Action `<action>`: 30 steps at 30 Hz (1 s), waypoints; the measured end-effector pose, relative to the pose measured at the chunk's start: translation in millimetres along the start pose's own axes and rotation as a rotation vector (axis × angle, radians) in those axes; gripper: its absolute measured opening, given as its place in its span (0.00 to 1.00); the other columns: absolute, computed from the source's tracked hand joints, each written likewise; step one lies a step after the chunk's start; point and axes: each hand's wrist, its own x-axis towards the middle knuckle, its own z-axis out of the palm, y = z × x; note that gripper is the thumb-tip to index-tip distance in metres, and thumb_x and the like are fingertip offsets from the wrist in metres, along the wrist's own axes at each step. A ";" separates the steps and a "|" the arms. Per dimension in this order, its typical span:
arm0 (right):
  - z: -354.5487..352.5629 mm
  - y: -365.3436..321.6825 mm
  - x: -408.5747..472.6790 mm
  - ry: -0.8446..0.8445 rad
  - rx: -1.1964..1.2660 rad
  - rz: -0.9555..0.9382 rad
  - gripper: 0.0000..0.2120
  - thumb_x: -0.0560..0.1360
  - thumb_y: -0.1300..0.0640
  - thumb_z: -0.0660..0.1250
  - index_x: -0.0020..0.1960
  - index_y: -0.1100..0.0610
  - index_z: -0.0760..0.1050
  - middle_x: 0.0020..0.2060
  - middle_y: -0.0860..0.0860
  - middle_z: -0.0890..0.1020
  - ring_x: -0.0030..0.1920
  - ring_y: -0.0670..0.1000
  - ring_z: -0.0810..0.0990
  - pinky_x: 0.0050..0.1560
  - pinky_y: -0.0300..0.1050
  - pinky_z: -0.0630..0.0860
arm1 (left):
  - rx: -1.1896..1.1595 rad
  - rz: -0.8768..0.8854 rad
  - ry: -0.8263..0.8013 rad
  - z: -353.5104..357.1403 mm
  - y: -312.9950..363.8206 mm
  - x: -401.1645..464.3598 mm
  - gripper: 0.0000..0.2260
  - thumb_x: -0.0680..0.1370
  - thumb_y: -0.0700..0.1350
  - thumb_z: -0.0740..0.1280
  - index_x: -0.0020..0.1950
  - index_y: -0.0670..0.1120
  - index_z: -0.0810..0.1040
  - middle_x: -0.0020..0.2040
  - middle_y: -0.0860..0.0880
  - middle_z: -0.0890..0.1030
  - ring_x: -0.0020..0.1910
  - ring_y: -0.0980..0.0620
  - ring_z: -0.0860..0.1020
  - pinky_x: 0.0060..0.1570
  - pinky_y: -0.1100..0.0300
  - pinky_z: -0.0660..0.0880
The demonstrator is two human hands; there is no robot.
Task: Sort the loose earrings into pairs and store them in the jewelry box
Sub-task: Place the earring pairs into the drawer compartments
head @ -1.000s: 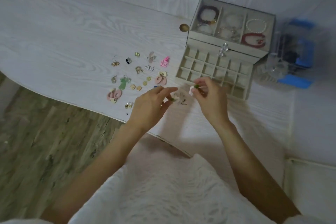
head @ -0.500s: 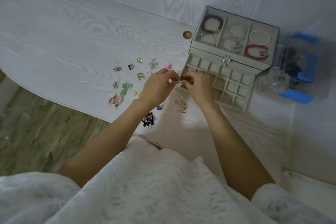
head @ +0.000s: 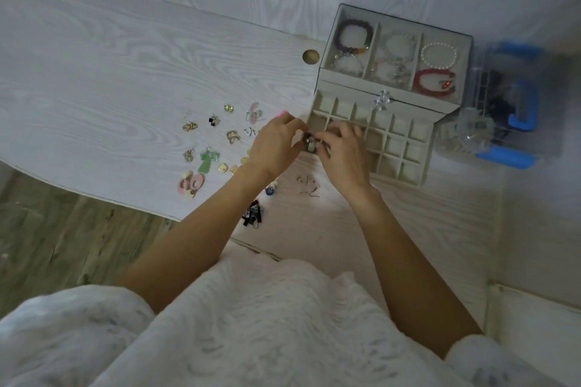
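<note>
My left hand (head: 274,148) and my right hand (head: 344,151) meet at the near left corner of the jewelry box's open drawer (head: 418,177). Both pinch a small white and dark earring (head: 310,144) between their fingertips. The drawer is a grid of small beige compartments pulled out of the jewelry box (head: 323,78), whose clear top tray shows several bracelets. Loose earrings lie on the white table left of my hands: pink round ones (head: 191,185), green ones (head: 207,159), gold ones (head: 190,126). Small hooks (head: 308,187) and a black piece (head: 253,214) lie nearer me.
A clear organiser with blue clips (head: 509,107) stands right of the jewelry box. A round cable hole (head: 310,56) is in the table behind the earrings. The table's curved front edge (head: 94,195) runs over a wooden floor at the left.
My hands rose from the table near the small hooks to the drawer's near left corner and came together on the small earring. The camera view shifted slightly downward.
</note>
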 end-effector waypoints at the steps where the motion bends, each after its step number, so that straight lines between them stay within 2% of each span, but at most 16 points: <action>1: 1.5 -0.7 0.6 -0.009 -0.033 -0.001 0.10 0.76 0.58 0.64 0.56 0.55 0.80 0.57 0.55 0.75 0.60 0.58 0.68 0.61 0.48 0.65 | -0.006 0.004 0.009 0.7 -2.9 -4.1 0.11 0.73 0.40 0.69 0.54 0.42 0.79 0.50 0.42 0.79 0.48 0.42 0.78 0.45 0.52 0.76; 6: 7.4 -2.7 0.9 -0.014 -0.039 -0.034 0.07 0.74 0.58 0.67 0.49 0.55 0.83 0.59 0.55 0.75 0.62 0.58 0.67 0.62 0.53 0.67 | -0.064 0.000 -0.002 3.4 -6.8 -16.8 0.10 0.75 0.42 0.69 0.55 0.43 0.80 0.49 0.44 0.82 0.42 0.46 0.80 0.43 0.55 0.76; 9: 9.7 -0.7 -1.5 -0.020 -0.068 -0.048 0.08 0.75 0.58 0.65 0.52 0.55 0.81 0.60 0.55 0.74 0.62 0.58 0.67 0.62 0.56 0.68 | -0.099 0.016 0.029 3.4 -7.2 -18.1 0.09 0.75 0.43 0.69 0.54 0.44 0.81 0.49 0.45 0.82 0.40 0.47 0.79 0.41 0.56 0.76; 12: 6.3 -1.2 -3.3 -0.016 -0.073 -0.065 0.11 0.77 0.57 0.63 0.57 0.54 0.79 0.61 0.55 0.73 0.63 0.57 0.67 0.62 0.52 0.68 | -0.091 0.036 0.029 2.2 -7.7 -18.4 0.10 0.75 0.41 0.67 0.55 0.44 0.80 0.49 0.45 0.82 0.42 0.46 0.80 0.42 0.54 0.77; 14: -1.0 -2.2 -9.3 0.071 -0.035 -0.066 0.11 0.77 0.58 0.62 0.57 0.55 0.78 0.58 0.54 0.76 0.59 0.56 0.71 0.58 0.49 0.70 | -0.107 0.054 0.068 0.8 -5.1 -23.3 0.09 0.75 0.38 0.66 0.54 0.43 0.80 0.48 0.45 0.81 0.41 0.47 0.80 0.42 0.54 0.77; 18: -11.2 -1.7 -44.9 0.249 0.039 -0.109 0.10 0.76 0.63 0.62 0.53 0.58 0.78 0.47 0.53 0.79 0.45 0.52 0.78 0.45 0.45 0.76 | -0.120 0.155 0.116 2.2 2.4 -55.0 0.09 0.70 0.34 0.62 0.48 0.41 0.76 0.42 0.46 0.79 0.39 0.47 0.77 0.37 0.56 0.74; 20: -7.4 0.4 -63.3 0.178 0.025 -0.100 0.09 0.75 0.63 0.64 0.54 0.59 0.78 0.46 0.54 0.80 0.41 0.53 0.79 0.40 0.44 0.75 | -0.057 0.182 0.061 8.8 0.5 -68.0 0.11 0.69 0.34 0.63 0.50 0.41 0.76 0.44 0.44 0.79 0.42 0.44 0.77 0.38 0.53 0.75; 22: 2.2 0.6 -71.3 0.003 0.004 -0.042 0.11 0.74 0.61 0.66 0.57 0.60 0.77 0.50 0.55 0.79 0.45 0.55 0.80 0.42 0.43 0.73 | 0.008 0.141 -0.044 16.9 -1.6 -69.7 0.16 0.69 0.35 0.67 0.57 0.41 0.75 0.50 0.42 0.79 0.48 0.41 0.76 0.44 0.48 0.76; 24: 14.8 -0.4 -71.3 -0.122 -0.013 0.011 0.15 0.74 0.59 0.67 0.60 0.60 0.75 0.54 0.56 0.77 0.50 0.55 0.78 0.46 0.46 0.73 | 0.050 0.087 -0.152 22.0 -0.6 -64.8 0.21 0.70 0.37 0.68 0.63 0.41 0.73 0.55 0.41 0.78 0.53 0.39 0.75 0.51 0.49 0.73; 26: 23.1 -3.6 -68.4 -0.142 -0.032 0.028 0.17 0.73 0.57 0.69 0.60 0.59 0.74 0.55 0.56 0.75 0.54 0.56 0.76 0.48 0.48 0.74 | 0.068 0.043 -0.198 24.0 2.8 -59.6 0.19 0.72 0.39 0.68 0.63 0.41 0.73 0.56 0.41 0.77 0.54 0.40 0.74 0.51 0.52 0.70; 30: 29.5 -1.5 -62.0 -0.094 -0.047 0.017 0.14 0.74 0.59 0.67 0.58 0.59 0.74 0.55 0.57 0.74 0.55 0.56 0.74 0.48 0.48 0.75 | 0.022 0.007 -0.189 22.7 8.5 -54.1 0.10 0.73 0.39 0.67 0.54 0.40 0.78 0.50 0.41 0.79 0.49 0.42 0.77 0.45 0.51 0.73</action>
